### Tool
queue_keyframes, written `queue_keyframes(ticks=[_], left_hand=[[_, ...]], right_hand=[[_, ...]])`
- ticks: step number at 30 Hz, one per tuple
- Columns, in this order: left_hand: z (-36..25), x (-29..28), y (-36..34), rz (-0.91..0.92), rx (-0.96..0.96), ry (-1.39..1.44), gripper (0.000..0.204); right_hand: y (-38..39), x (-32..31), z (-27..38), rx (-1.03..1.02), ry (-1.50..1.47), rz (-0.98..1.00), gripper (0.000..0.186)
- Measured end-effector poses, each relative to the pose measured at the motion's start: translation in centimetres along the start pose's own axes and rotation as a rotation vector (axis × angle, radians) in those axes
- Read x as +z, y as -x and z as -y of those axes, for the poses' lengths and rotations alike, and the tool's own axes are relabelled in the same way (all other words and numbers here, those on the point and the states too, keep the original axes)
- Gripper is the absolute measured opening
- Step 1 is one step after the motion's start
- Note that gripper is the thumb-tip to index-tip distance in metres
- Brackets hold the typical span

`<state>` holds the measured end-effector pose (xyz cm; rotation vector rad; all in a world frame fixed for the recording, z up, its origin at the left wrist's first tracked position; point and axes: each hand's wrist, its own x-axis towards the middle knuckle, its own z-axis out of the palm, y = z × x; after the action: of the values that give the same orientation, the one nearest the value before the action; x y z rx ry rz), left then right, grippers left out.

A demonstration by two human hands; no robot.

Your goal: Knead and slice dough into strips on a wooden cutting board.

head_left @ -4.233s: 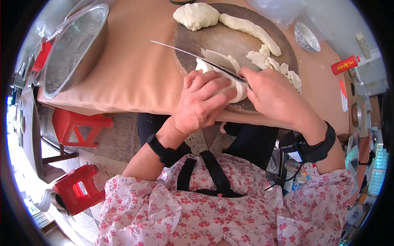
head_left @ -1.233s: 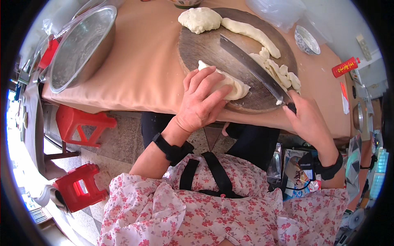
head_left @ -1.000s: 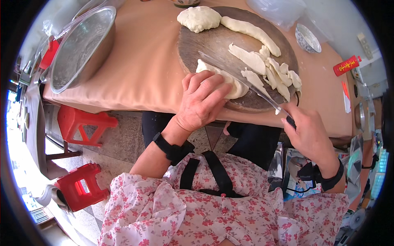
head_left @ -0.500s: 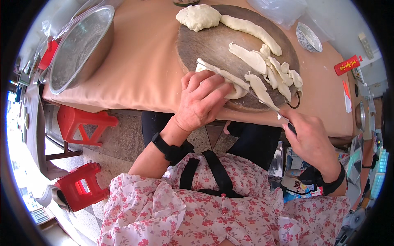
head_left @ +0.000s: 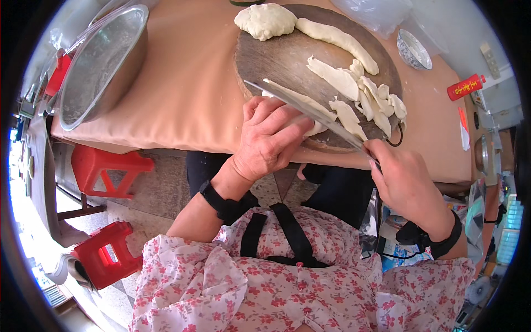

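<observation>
Overlapping dough slices (head_left: 380, 105) (pale, uneven)

The left hand (head_left: 269, 138) and knife (head_left: 315, 112) obscured much of the dough (head_left: 317, 129) beneath, the right hand (head_left: 402, 176) concealed most of the handle (head_left: 378, 165), and the upper edge cut off a plastic bag (head_left: 377, 14).

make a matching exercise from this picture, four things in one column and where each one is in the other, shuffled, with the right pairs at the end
1. long steel-bladed knife
2. large oval metal basin
3. small blue-and-white patterned bowl
4. long curved cream dough roll

A. left end of the peach-covered table
B. on the round brown wooden board
C. in the right hand
D. right of the board

Pairs: 1-C, 2-A, 3-D, 4-B
</observation>
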<state>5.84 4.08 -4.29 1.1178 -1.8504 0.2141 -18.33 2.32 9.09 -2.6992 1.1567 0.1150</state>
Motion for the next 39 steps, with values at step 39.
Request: queue_keyframes(ticks=[39], left_hand=[[-0.1, 0.2, 0.0, -0.025, 0.020, 0.034, 0.046]], right_hand=[[-4.5, -2.3, -3.4, 0.142, -0.564, -0.189, 0.032]])
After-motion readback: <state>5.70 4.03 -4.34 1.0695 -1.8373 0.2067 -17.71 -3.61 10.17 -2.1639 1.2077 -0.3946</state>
